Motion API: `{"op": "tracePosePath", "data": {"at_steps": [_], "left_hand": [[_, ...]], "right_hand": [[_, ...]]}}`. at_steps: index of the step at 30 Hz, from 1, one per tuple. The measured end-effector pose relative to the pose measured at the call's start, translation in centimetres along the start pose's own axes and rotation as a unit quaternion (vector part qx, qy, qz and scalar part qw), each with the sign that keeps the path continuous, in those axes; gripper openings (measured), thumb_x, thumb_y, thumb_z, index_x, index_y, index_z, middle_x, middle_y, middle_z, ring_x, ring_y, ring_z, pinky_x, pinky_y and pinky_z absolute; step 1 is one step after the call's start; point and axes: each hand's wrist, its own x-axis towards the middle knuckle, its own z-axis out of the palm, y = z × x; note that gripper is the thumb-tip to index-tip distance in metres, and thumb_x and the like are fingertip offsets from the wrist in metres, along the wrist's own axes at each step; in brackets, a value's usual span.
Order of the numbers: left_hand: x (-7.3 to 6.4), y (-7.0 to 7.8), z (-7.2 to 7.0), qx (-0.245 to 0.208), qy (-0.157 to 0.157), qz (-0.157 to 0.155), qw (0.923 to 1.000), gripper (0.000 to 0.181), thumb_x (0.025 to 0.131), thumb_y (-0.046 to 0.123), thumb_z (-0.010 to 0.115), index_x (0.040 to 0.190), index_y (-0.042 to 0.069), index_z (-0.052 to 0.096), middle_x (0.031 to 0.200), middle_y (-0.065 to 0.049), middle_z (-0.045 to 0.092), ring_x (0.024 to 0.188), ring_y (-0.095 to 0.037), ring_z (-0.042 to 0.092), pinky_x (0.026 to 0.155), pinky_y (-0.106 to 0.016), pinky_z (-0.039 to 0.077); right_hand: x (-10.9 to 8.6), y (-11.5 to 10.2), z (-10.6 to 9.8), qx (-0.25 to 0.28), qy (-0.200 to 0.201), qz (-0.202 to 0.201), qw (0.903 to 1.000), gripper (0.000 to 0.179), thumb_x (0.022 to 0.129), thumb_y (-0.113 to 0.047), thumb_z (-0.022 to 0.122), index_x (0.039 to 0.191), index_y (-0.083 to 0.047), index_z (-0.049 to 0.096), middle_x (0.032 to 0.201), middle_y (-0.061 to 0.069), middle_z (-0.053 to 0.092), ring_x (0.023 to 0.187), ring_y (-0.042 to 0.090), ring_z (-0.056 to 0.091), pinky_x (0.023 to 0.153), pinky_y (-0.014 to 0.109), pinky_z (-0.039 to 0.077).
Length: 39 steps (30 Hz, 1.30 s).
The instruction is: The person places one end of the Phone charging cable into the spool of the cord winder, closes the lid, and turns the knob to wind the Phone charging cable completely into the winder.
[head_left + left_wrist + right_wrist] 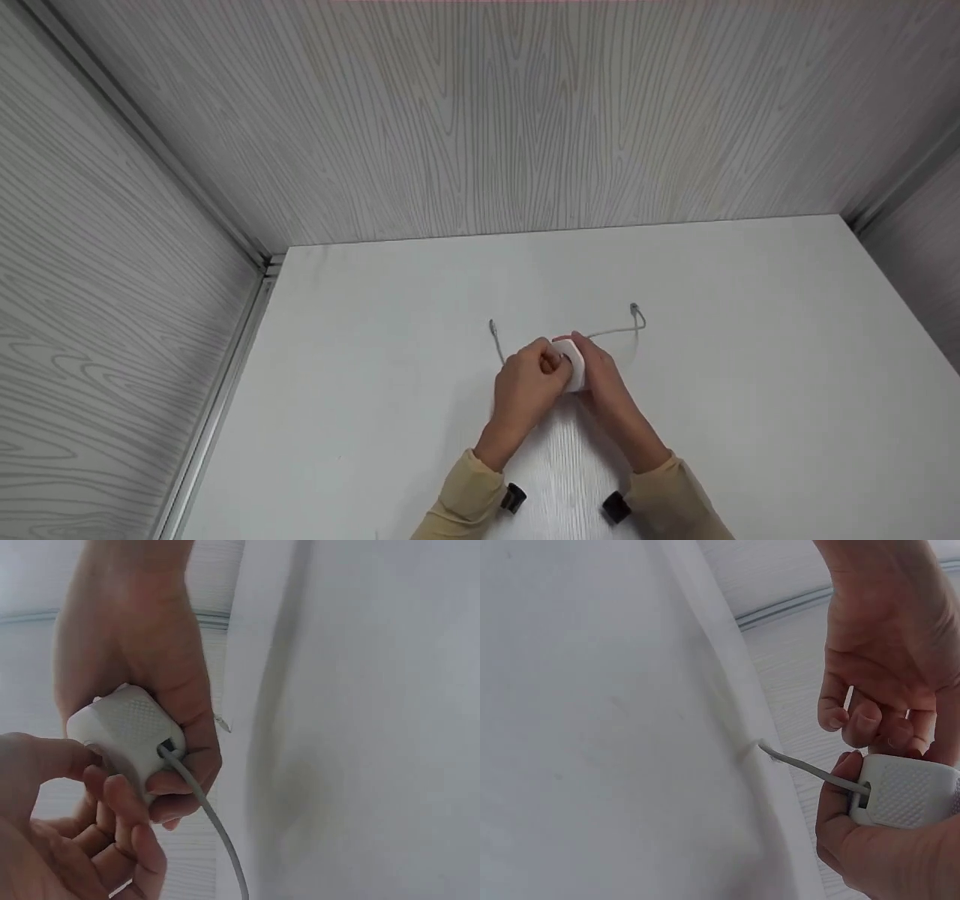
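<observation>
My right hand [606, 381] grips a small white rounded box [576, 366], its fingers wrapped round the side. In the left wrist view, the box [124, 727] shows a dimpled face and a slot, from which a grey cable [214, 817] comes out. My left hand [527, 381] pinches at the box's near face with thumb and forefinger; the exact spot is hidden by the fingertips. Its other fingers curl loosely below, as the right wrist view shows on that left hand [889, 667]. There, another stretch of cable [810, 769] leaves a slot in the box [904, 791].
On the white table [360, 360], one cable end [493, 327] lies to the left of the hands and another cable end [635, 308] to the right. Wood-grain panels [480, 112] stand behind and at both sides. Black wrist mounts [616, 508] sit at the sleeves.
</observation>
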Motion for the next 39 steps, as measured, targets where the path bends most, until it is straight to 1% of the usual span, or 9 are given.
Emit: {"op": "tracePosePath", "data": {"at_steps": [3, 6, 10, 14, 18, 22, 28, 34, 39], "left_hand": [[0.0, 0.2, 0.3, 0.015, 0.027, 0.064, 0.9975, 0.007, 0.095, 0.016, 0.071, 0.092, 0.015, 0.065, 0.073, 0.005, 0.062, 0.065, -0.002, 0.049, 0.06, -0.019, 0.04], [0.0, 0.2, 0.5, 0.052, 0.053, 0.125, 0.9893, 0.009, 0.094, 0.012, 0.074, 0.099, 0.014, 0.067, 0.078, 0.003, 0.067, 0.068, -0.002, 0.052, 0.063, -0.018, 0.042], [-0.2, 0.1, 0.5, 0.126, 0.082, 0.187, 0.9708, 0.009, 0.094, 0.013, 0.075, 0.1, 0.014, 0.069, 0.085, 0.003, 0.07, 0.07, -0.003, 0.058, 0.064, -0.017, 0.05], [-0.2, -0.1, 0.6, 0.165, 0.093, 0.236, 0.953, 0.009, 0.096, 0.013, 0.075, 0.103, 0.014, 0.069, 0.094, 0.002, 0.068, 0.072, -0.005, 0.062, 0.063, -0.019, 0.055], [-0.3, -0.1, 0.6, 0.184, 0.098, 0.254, 0.9444, 0.009, 0.097, 0.015, 0.074, 0.104, 0.015, 0.069, 0.095, 0.002, 0.068, 0.069, -0.005, 0.063, 0.06, -0.019, 0.055], [-0.3, -0.1, 0.3, 0.189, 0.095, 0.267, 0.9402, 0.009, 0.098, 0.016, 0.075, 0.104, 0.014, 0.07, 0.095, 0.003, 0.073, 0.071, -0.006, 0.068, 0.063, -0.02, 0.057], [0.0, -0.1, -0.7, 0.15, 0.054, 0.312, 0.9367, 0.006, 0.1, 0.012, 0.073, 0.104, 0.012, 0.078, 0.094, 0.001, 0.073, 0.078, -0.007, 0.069, 0.069, -0.02, 0.057], [0.6, -0.5, -1.6, 0.16, 0.008, 0.333, 0.9292, 0.013, 0.105, 0.012, 0.065, 0.111, 0.015, 0.077, 0.109, 0.002, 0.069, 0.076, -0.006, 0.065, 0.061, -0.017, 0.051], [0.9, -1.3, -2.0, 0.186, 0.013, 0.35, 0.9178, 0.01, 0.103, 0.017, 0.07, 0.11, 0.022, 0.075, 0.113, 0.002, 0.063, 0.064, -0.004, 0.052, 0.058, -0.012, 0.043]], "right_hand": [[0.1, -0.3, -0.2, 0.058, -0.013, 0.017, 0.9981, 0.042, 0.114, -0.034, 0.041, 0.113, -0.005, 0.071, 0.098, -0.001, 0.069, 0.086, 0.01, 0.063, 0.074, 0.022, 0.054], [0.3, -0.4, -0.3, 0.099, -0.019, 0.031, 0.9944, 0.04, 0.114, -0.034, 0.041, 0.108, -0.007, 0.069, 0.094, -0.002, 0.067, 0.082, 0.01, 0.061, 0.071, 0.023, 0.053], [0.3, -0.4, -0.4, 0.112, -0.019, 0.041, 0.9927, 0.038, 0.114, -0.034, 0.04, 0.107, -0.009, 0.069, 0.095, -0.002, 0.067, 0.084, 0.009, 0.061, 0.073, 0.022, 0.053], [0.2, -0.4, -0.6, 0.119, -0.021, 0.045, 0.9916, 0.041, 0.114, -0.036, 0.039, 0.113, -0.008, 0.069, 0.101, -0.002, 0.068, 0.09, 0.01, 0.063, 0.077, 0.023, 0.054], [0.1, -0.5, -0.6, 0.128, -0.028, 0.056, 0.9898, 0.043, 0.113, -0.039, 0.039, 0.115, -0.007, 0.068, 0.104, -0.001, 0.068, 0.093, 0.011, 0.063, 0.08, 0.024, 0.054], [0.1, -0.6, -0.7, 0.147, -0.041, 0.063, 0.9863, 0.042, 0.113, -0.04, 0.039, 0.116, -0.007, 0.065, 0.104, -0.001, 0.067, 0.094, 0.011, 0.063, 0.081, 0.024, 0.054], [0.3, -0.8, -1.0, 0.187, -0.069, 0.065, 0.9778, 0.046, 0.115, -0.04, 0.035, 0.126, -0.001, 0.057, 0.107, -0.001, 0.065, 0.096, 0.011, 0.062, 0.086, 0.026, 0.054], [0.5, -1.0, -1.4, 0.2, -0.077, 0.074, 0.974, 0.044, 0.115, -0.039, 0.034, 0.126, -0.001, 0.054, 0.108, 0.0, 0.063, 0.094, 0.011, 0.062, 0.084, 0.026, 0.053], [0.3, -1.0, -1.6, 0.177, -0.088, 0.089, 0.9762, 0.041, 0.114, -0.04, 0.036, 0.121, -0.004, 0.056, 0.105, 0.001, 0.063, 0.091, 0.013, 0.061, 0.08, 0.03, 0.055]]}}
